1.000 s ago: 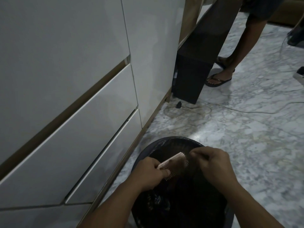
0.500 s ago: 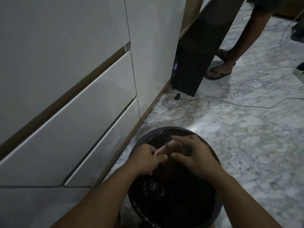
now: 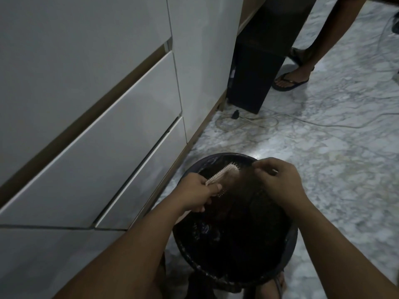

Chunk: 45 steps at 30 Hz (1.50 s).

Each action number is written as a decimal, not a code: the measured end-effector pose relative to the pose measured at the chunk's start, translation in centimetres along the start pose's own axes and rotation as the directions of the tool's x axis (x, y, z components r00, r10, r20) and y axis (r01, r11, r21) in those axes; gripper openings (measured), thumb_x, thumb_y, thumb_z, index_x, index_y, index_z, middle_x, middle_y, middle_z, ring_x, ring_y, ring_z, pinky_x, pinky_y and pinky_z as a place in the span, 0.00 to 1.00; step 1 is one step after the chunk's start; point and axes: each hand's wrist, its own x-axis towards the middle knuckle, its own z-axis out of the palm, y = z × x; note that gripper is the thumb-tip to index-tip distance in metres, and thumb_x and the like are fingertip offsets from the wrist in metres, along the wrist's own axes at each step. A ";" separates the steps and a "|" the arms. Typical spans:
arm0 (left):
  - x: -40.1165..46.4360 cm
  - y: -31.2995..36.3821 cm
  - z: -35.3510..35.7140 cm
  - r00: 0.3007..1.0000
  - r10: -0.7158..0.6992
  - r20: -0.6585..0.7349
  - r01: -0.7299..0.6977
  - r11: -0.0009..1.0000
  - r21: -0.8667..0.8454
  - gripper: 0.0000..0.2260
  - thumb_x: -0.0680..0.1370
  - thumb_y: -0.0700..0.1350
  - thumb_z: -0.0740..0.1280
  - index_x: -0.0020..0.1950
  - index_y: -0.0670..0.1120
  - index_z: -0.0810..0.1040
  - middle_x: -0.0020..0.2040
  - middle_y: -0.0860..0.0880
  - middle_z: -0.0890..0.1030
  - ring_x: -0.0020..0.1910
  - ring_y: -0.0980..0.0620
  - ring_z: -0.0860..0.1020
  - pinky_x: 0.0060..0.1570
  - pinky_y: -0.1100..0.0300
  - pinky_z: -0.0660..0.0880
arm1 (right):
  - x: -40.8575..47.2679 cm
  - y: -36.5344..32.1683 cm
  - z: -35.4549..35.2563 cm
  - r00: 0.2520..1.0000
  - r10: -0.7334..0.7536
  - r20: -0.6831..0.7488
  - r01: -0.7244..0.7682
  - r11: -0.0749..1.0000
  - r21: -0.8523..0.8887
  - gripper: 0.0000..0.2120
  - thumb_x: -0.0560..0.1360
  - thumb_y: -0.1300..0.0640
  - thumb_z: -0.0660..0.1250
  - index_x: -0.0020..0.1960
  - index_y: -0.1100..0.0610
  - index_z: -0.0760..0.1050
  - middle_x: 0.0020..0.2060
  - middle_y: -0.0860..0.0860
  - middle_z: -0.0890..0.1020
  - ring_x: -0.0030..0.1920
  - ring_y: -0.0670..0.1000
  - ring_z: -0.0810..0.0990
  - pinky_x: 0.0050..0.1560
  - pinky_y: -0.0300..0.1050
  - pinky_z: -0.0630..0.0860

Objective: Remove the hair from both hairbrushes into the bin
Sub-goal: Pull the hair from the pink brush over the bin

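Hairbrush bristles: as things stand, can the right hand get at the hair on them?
Probably yes: the left hand holds the hairbrush over the bin, and the right hand pinches hair beside it, nothing between.

Hands (image 3: pixel 237 186), hairbrush (image 3: pixel 224 174) over bin (image 3: pixel 290 238)

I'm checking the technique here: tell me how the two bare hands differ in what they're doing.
The left hand is wrapped in a fist around the pale pink hairbrush; the right hand pinches a dark clump of hair with its fingertips. The left hand sits nearer the white drawers, the right nearer the marble floor. Both are above the round dark bin.
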 end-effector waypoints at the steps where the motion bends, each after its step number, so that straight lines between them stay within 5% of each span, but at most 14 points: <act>1: 0.0 0.0 0.0 1.000 -0.002 -0.001 0.002 1.000 0.003 0.14 0.77 0.52 0.70 0.47 0.40 0.81 0.34 0.45 0.80 0.22 0.52 0.74 0.22 0.66 0.69 | -0.2 0.0 0.1 0.995 -0.032 0.090 0.031 0.999 0.009 0.14 0.70 0.62 0.73 0.54 0.51 0.81 0.49 0.48 0.84 0.51 0.47 0.82 0.50 0.38 0.75; 5: -0.2 0.2 0.0 1.000 -0.002 -0.007 0.002 1.000 -0.003 0.15 0.77 0.52 0.69 0.46 0.40 0.82 0.34 0.45 0.81 0.22 0.51 0.75 0.23 0.64 0.70 | -0.7 -0.1 0.9 0.935 -0.199 0.294 0.206 0.978 0.005 0.33 0.65 0.59 0.78 0.68 0.44 0.73 0.60 0.44 0.77 0.59 0.42 0.76 0.56 0.29 0.71; 9: -0.3 0.5 0.0 1.000 -0.009 0.005 0.009 1.000 -0.009 0.17 0.77 0.55 0.68 0.45 0.40 0.83 0.33 0.46 0.82 0.22 0.51 0.75 0.23 0.63 0.70 | -0.8 -0.4 1.7 0.931 -0.260 0.257 0.300 0.945 -0.130 0.19 0.67 0.56 0.77 0.58 0.47 0.82 0.55 0.46 0.78 0.55 0.44 0.76 0.55 0.34 0.70; 13: -0.2 0.2 0.0 0.999 -0.021 -0.040 0.021 1.000 -0.018 0.20 0.75 0.57 0.70 0.41 0.39 0.83 0.31 0.44 0.80 0.21 0.49 0.72 0.22 0.64 0.66 | -0.5 -0.4 1.2 0.976 -0.196 0.093 0.203 0.977 -0.068 0.07 0.70 0.63 0.75 0.46 0.54 0.86 0.43 0.48 0.85 0.46 0.46 0.83 0.48 0.33 0.76; 18: 0.0 0.3 -0.3 0.997 -0.038 -0.074 0.040 0.999 0.021 0.20 0.76 0.57 0.70 0.45 0.38 0.83 0.33 0.43 0.81 0.22 0.49 0.73 0.22 0.65 0.66 | -0.1 0.1 0.4 0.993 -0.098 0.064 0.100 0.995 -0.027 0.07 0.71 0.62 0.73 0.46 0.52 0.85 0.39 0.44 0.84 0.41 0.38 0.81 0.41 0.23 0.74; 26: -0.2 0.3 -0.2 0.994 -0.021 -0.103 0.026 0.999 0.047 0.22 0.72 0.60 0.71 0.41 0.39 0.81 0.31 0.44 0.80 0.23 0.47 0.74 0.24 0.63 0.67 | -0.4 -0.4 0.0 0.974 -0.031 0.225 -0.003 0.989 0.149 0.15 0.71 0.65 0.72 0.55 0.52 0.82 0.48 0.47 0.85 0.50 0.46 0.83 0.52 0.49 0.82; 32: -1.9 0.9 -0.3 0.995 -0.001 -0.101 0.009 0.996 0.086 0.23 0.71 0.64 0.70 0.38 0.43 0.80 0.29 0.46 0.80 0.23 0.49 0.75 0.26 0.62 0.69 | -1.5 -1.2 -0.6 0.967 -0.158 0.198 0.174 0.982 -0.067 0.21 0.69 0.59 0.75 0.60 0.47 0.78 0.64 0.43 0.71 0.61 0.41 0.72 0.52 0.24 0.65; 34: -2.9 1.3 -0.4 0.995 0.008 -0.101 0.001 0.996 0.091 0.24 0.69 0.67 0.71 0.37 0.44 0.79 0.28 0.47 0.80 0.23 0.50 0.76 0.27 0.62 0.69 | -1.9 -1.7 -0.7 0.956 -0.207 0.210 0.239 0.960 -0.144 0.17 0.70 0.58 0.74 0.58 0.50 0.81 0.66 0.45 0.72 0.63 0.44 0.73 0.55 0.28 0.66; 38: -4.8 1.7 -0.6 0.984 0.058 -0.168 -0.037 0.992 0.125 0.25 0.66 0.67 0.73 0.34 0.45 0.78 0.27 0.48 0.78 0.23 0.51 0.75 0.26 0.62 0.70 | -3.3 -2.4 -0.9 0.958 -0.253 0.135 0.276 0.940 -0.199 0.08 0.71 0.60 0.72 0.50 0.54 0.85 0.60 0.52 0.81 0.61 0.52 0.78 0.60 0.43 0.72; 45: -7.0 2.2 -1.0 0.963 0.115 -0.244 -0.057 0.971 0.234 0.25 0.67 0.68 0.71 0.31 0.46 0.75 0.26 0.48 0.77 0.23 0.48 0.76 0.31 0.58 0.74 | -5.7 -3.2 -2.0 0.990 -0.141 -0.026 0.133 0.971 -0.201 0.07 0.72 0.59 0.71 0.49 0.54 0.86 0.48 0.51 0.87 0.51 0.51 0.83 0.50 0.37 0.73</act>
